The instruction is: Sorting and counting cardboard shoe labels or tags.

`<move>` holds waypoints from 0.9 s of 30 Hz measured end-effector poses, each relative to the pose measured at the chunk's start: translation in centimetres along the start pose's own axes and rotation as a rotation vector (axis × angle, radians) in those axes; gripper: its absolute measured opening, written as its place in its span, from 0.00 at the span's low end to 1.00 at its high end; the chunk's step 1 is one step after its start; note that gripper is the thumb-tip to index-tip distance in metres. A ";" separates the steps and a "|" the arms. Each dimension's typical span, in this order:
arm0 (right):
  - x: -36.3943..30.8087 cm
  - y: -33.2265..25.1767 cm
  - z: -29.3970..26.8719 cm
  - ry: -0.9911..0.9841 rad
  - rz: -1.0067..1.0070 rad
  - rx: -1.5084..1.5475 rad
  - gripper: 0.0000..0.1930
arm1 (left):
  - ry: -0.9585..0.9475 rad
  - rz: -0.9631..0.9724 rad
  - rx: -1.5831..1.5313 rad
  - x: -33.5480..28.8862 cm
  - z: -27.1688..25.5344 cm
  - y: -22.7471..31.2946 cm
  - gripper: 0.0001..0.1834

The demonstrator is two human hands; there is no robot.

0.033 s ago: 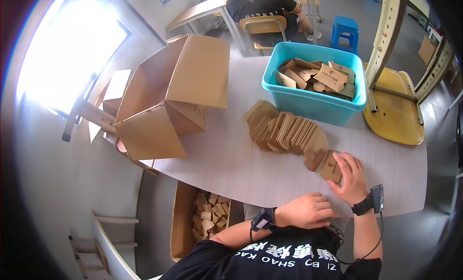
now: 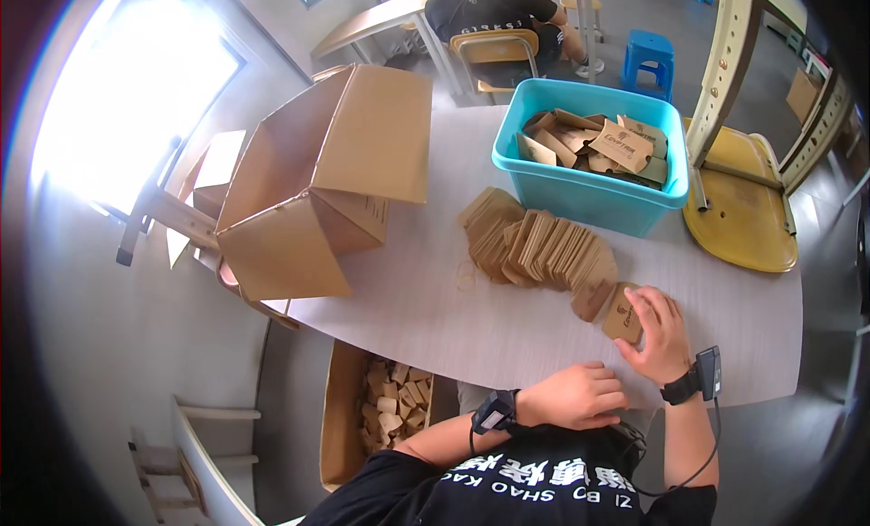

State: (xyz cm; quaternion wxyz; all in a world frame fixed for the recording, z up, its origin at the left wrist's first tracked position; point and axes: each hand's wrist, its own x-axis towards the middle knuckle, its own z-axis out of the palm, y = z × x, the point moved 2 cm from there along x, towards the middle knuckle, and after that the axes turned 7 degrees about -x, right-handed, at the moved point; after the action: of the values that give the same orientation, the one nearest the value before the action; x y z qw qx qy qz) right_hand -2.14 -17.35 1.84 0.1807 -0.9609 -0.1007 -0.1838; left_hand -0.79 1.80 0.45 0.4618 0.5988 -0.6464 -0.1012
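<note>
My right hand (image 2: pixel 660 334) spans a flat brown cardboard pillow box (image 2: pixel 621 316) on the table, with the thumb at its near edge and the fingers at its far edge. Part of the box is hidden under the palm. To its left, a fanned row of flat brown pillow boxes (image 2: pixel 544 250) leans over, the nearest one almost touching the held box. My left hand (image 2: pixel 575 396) rests at the table's front edge with its fingers loosely curled and nothing visible in them. Dark bands with small devices circle both wrists.
Behind the row stands a turquoise bin (image 2: pixel 580 195) full of brown boxes. A large open carton (image 2: pixel 376 132) is at the left of the table (image 2: pixel 435 331). Below the front edge, another carton (image 2: pixel 343 417) holds small cardboard pieces. A yellow chair (image 2: pixel 739 227) and a seated person (image 2: pixel 480 19) are beyond.
</note>
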 end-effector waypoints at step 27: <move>-5.2 -4.2 -3.7 0.130 0.136 0.802 0.16 | 0.425 0.077 0.154 0.8 -2.0 0.4 0.20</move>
State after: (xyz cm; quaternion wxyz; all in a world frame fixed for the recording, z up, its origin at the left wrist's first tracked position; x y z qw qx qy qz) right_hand -9.16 -15.60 4.33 0.5585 -0.8053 -0.0889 -0.1778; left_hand 0.45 2.07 2.19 0.5438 0.6152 -0.5629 0.0945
